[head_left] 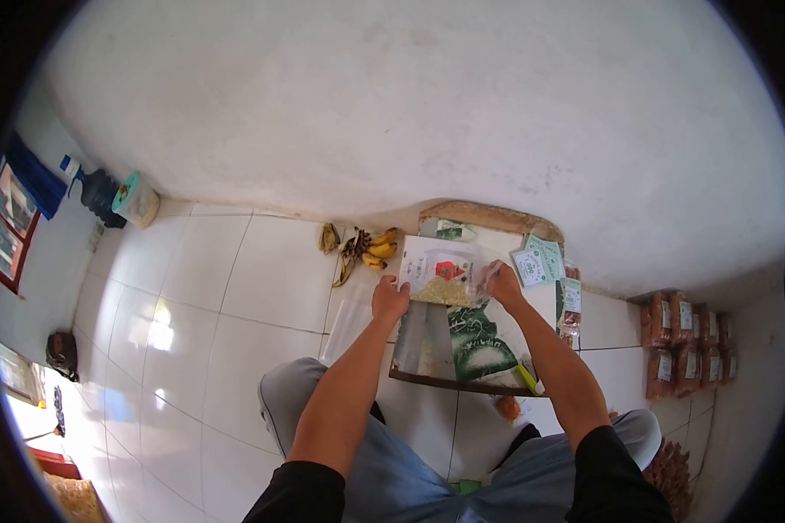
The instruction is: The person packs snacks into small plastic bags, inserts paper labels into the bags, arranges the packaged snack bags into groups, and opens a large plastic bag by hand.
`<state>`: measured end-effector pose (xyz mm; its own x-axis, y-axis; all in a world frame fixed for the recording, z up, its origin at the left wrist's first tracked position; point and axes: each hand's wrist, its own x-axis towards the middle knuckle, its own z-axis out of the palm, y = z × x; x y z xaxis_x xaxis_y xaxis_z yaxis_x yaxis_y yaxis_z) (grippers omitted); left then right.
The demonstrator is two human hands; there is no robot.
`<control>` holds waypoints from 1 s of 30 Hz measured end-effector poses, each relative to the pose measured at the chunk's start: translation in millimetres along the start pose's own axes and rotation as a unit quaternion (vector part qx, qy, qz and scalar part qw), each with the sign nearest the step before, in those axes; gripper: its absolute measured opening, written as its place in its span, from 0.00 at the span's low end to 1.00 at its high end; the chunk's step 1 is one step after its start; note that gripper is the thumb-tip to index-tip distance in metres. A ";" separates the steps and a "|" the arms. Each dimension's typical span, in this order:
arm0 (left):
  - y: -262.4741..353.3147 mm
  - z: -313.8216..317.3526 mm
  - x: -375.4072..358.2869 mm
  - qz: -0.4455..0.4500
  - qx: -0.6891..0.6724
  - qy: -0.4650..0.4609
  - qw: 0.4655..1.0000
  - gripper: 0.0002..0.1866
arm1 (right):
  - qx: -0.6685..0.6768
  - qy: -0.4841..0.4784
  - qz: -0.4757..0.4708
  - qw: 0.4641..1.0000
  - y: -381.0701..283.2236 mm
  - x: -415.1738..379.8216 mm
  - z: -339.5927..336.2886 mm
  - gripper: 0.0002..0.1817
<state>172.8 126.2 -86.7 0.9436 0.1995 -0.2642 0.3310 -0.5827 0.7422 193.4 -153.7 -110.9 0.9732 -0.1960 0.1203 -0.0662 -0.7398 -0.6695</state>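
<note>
My left hand (391, 298) is closed on the left edge of a printed clear pouch (443, 272) with a red mark and pale yellowish contents at its bottom. At the pouch's right side, my right hand (500, 282) has its fingers pinched together on what looks like clear plastic. The pouch lies above a low board (423, 378) with a brown rim. Green-and-white printed sheeting (480, 344) covers part of the board. Green-and-white labels (539, 261) lie right of my right hand, and a yellow-green tool (527, 378) is near the board's front edge.
Bananas (378, 248) lie on the tiled floor beyond my left hand. Clear plastic (347, 322) is left of the board. Several filled packs (686, 344) stand at the right by the wall. A lidded tub (137, 200) and a water bottle (101, 193) are at the far left.
</note>
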 end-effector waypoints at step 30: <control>3.5 2.3 2.7 -0.007 0.059 -0.014 0.998 0.23 | -0.156 -0.158 -0.010 0.975 -38.6 -8.6 -57.6 0.19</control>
<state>176.5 122.9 -86.2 0.9376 0.1881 -0.2924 0.3404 -0.6684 0.6614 174.9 -160.5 -43.8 0.9911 -0.0081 -0.1329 -0.0622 -0.9108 -0.4081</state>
